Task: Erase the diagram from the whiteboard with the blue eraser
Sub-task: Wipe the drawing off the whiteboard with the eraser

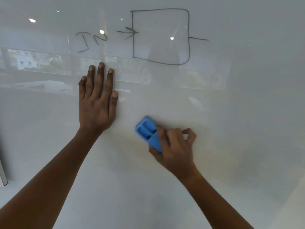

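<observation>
Head view; the whiteboard (231, 113) fills the field. We mark the blue eraser (146, 131) low and right of centre, well below the diagram (160, 36), which we judge wholly unerased: box outline (189, 35), "IN" label (90, 41), arrow (127, 33) and a short output line (198, 38).

Grip: the right hand (175, 146) has fingers and thumb curled round the eraser's lower end, leaving the upper half w/ its moulded recesses exposed. Whether the wiping face touches the board we cannot tell. The left hand (96, 103) lies flat on the board, fingers straight, holding nothing, just below the "IN" label.

Risks, in our judgement:
- (a) The grip sits far back on the eraser, so a hard stroke may tilt it & wipe w/ one edge only, leaving streaks.
- (b) The left fingertips are near the lettering, i.e. a slide upward could smear ink.
- (c) A leftward sweep could meet the braced hand before reaching "IN".

Room: bare board lies all round the eraser, esp. rightward and up toward the box. The only board edge in view is the frame (3, 172) at far left, well apart from both hands.
</observation>
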Available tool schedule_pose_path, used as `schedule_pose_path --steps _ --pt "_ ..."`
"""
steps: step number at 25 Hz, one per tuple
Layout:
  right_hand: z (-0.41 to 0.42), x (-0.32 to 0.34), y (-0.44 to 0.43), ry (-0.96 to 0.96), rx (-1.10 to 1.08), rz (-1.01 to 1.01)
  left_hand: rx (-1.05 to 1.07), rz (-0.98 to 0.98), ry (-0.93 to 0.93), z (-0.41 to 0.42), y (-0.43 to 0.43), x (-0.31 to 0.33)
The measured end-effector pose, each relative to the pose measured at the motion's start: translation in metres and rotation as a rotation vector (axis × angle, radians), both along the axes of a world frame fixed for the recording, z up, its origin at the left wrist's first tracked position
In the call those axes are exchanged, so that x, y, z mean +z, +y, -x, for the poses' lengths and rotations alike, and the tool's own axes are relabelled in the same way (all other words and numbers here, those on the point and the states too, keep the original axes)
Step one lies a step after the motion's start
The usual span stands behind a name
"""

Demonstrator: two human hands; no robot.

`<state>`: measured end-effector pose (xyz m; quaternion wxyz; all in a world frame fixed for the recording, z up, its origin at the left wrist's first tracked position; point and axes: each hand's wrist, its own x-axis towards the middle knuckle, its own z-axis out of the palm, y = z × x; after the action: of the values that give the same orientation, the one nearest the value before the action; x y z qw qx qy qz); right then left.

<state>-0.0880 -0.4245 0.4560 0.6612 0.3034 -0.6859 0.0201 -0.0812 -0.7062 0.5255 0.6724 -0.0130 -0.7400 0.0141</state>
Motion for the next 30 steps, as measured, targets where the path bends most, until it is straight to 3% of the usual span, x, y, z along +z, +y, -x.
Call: schedule_pose_path --steps 5,8,10,13,17,20,22,25,28,30 --pt "0.024 -0.002 0.141 -0.012 -0.331 0.675 0.003 0.002 0.034 0.002 0.002 -0.002" --pt "0.031 0.004 0.184 -0.175 -0.312 1.171 0.015 -0.003 0.042 0.002 0.004 -0.001" --pt "0.031 0.008 0.178 -0.230 -0.266 1.332 0.019 -0.004 0.046 0.002 0.005 -0.001" --pt "0.023 -0.009 0.116 -0.149 -0.169 1.104 0.021 -0.012 0.044 0.002 0.006 -0.002" --pt "0.002 -0.038 0.023 -0.070 -0.007 0.388 0.005 -0.007 0.029 -0.001 0.004 -0.001" --pt "0.008 -0.023 0.039 0.006 -0.045 0.199 -0.011 -0.001 0.029 0.000 0.001 -0.001" --pt "0.017 -0.006 0.081 0.035 -0.149 0.299 -0.012 0.003 0.035 0.001 -0.001 -0.002" --pt "0.031 0.033 0.159 -0.014 -0.256 0.812 -0.003 0.006 0.049 0.004 0.000 -0.003" --pt "0.036 0.080 0.193 -0.179 -0.075 1.408 0.010 0.000 0.055 0.006 0.002 -0.003" --pt "0.036 0.092 0.169 -0.202 -0.030 1.459 0.014 -0.001 0.051 0.007 0.003 -0.004"
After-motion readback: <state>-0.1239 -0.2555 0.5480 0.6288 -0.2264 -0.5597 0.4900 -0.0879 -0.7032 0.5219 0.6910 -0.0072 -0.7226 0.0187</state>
